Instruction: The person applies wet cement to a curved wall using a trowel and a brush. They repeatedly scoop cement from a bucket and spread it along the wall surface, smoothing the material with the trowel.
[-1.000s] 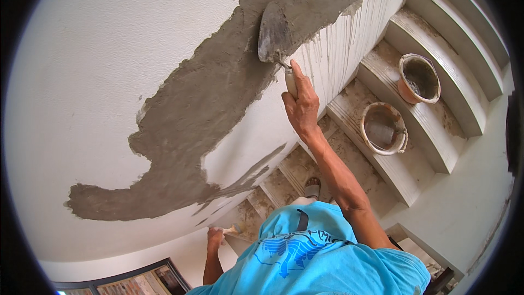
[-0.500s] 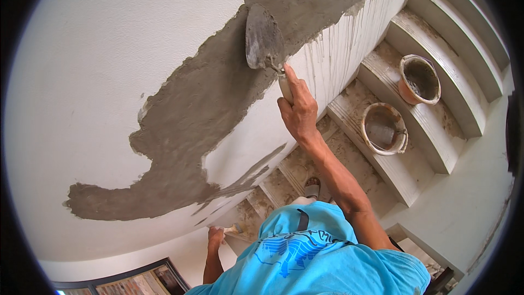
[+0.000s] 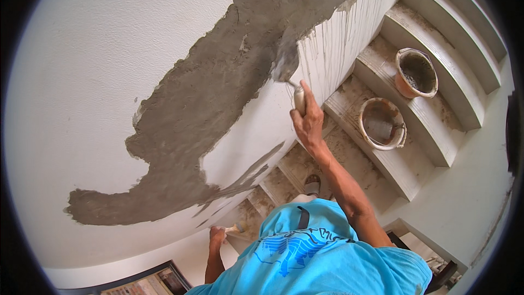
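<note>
My right hand (image 3: 309,127) grips the pale handle of a pointed trowel (image 3: 286,61), index finger stretched along it. The grey blade lies at the lower edge of a broad band of wet-looking grey mortar (image 3: 183,123) on the white wall; whether it presses on the surface is hard to tell. Low on the left, my left hand (image 3: 217,235) is closed around the handle of a paintbrush (image 3: 236,228), held away from the mortar near the foot of the wall.
Dirty stairs (image 3: 376,54) climb along the wall towards the upper right. On them stand an orange bucket (image 3: 404,85) with grey mix inside and a pale bucket (image 3: 364,137) holding murky liquid. My sandalled foot (image 3: 312,184) rests on a lower step. Grey drips run down the wall (image 3: 341,41).
The trowel has moved right and down, from over the mortar band to its lower edge, its blade now tilted differently. My left hand with the brush has stayed nearly still.
</note>
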The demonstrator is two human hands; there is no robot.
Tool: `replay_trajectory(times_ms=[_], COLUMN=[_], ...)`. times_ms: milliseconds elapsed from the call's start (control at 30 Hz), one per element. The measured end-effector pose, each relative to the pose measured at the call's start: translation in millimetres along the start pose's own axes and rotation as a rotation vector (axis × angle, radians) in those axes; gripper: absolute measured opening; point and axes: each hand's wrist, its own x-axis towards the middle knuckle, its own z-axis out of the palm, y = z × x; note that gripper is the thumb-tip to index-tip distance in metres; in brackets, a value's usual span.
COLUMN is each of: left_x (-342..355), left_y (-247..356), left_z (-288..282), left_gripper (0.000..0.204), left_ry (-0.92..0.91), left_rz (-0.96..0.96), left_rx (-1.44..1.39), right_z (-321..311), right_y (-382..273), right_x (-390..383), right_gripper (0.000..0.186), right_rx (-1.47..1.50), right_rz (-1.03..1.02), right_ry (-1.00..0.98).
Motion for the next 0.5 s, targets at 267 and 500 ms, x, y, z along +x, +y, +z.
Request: replay_trajectory(times_ms=[267, 500], left_x=[-21, -28], left_y=[4, 5], left_z=[3, 7], left_gripper=[0.029, 0.027], left_ry=[0.09, 0.101], left_rz=[-0.019, -0.043], left_rx=[-0.03, -0.104], right_z=[31, 11], right_y=[12, 4], right_x=[7, -31], right_gripper=[0.069, 0.076], right_rx=[0.0, 0.007], right_rz=[0.054, -0.098], right_ry=[-0.051, -0.178])
